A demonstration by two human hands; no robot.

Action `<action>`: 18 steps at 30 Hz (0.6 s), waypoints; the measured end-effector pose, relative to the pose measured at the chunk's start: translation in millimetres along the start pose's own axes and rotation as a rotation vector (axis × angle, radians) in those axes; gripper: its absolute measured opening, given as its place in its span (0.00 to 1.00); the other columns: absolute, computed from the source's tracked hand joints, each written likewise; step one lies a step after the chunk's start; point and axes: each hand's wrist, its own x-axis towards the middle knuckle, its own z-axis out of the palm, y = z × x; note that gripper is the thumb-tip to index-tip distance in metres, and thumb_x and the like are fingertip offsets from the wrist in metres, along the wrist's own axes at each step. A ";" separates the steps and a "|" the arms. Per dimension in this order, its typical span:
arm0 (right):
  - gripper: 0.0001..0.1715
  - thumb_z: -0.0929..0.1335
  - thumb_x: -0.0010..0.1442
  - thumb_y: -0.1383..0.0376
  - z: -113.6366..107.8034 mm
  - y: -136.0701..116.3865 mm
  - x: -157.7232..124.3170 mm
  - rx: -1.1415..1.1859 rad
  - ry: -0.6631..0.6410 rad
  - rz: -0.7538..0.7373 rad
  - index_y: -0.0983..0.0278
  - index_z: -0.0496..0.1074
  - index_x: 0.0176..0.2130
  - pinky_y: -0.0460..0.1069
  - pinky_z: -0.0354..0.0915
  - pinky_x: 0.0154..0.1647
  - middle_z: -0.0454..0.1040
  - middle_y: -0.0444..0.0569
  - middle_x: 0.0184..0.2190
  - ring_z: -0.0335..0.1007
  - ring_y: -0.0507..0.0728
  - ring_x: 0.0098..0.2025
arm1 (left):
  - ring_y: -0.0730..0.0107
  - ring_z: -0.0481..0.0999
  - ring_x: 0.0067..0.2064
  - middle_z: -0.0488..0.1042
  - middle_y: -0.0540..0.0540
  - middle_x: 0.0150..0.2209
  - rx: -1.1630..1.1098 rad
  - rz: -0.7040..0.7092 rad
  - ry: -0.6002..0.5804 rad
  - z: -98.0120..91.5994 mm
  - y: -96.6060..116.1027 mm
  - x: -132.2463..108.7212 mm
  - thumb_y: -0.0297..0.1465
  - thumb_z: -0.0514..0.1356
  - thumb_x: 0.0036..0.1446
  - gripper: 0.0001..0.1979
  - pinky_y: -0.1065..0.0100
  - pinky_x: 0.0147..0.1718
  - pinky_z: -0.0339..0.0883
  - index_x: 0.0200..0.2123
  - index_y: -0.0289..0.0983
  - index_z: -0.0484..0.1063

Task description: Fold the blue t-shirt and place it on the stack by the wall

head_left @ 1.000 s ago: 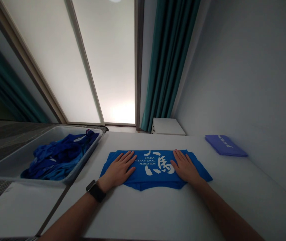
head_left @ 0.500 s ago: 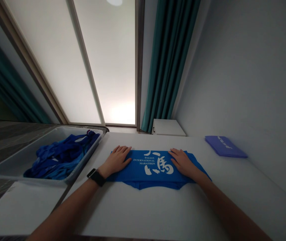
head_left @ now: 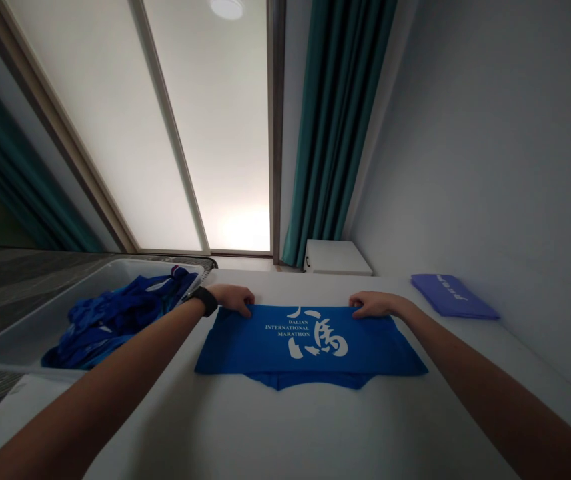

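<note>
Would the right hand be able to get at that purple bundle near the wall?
Probably yes: the right hand seems to pinch the blue shirt, so must first let go, but nothing visible stands between it and the purple bundle.

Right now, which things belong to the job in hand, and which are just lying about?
Job in hand:
blue shirt, far edge gripped by left hand and right hand
white table beneath
probably the blue clothes in the tub

Just about:
teal curtain
white cabinet
perhaps the purple folded item

Dim foreground against bright frosted panels (head_left: 220, 147) (soft shadows across the table (head_left: 285, 433))
</note>
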 end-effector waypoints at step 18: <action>0.12 0.60 0.64 0.63 -49.6 29.3 -25.3 -0.207 0.734 0.035 0.63 0.69 0.43 0.51 0.59 0.40 0.76 0.54 0.38 0.70 0.60 0.39 | 0.59 0.73 0.43 0.74 0.42 0.41 0.372 0.051 0.759 -44.9 5.9 -30.1 0.35 0.52 0.63 0.11 0.63 0.41 0.65 0.41 0.37 0.71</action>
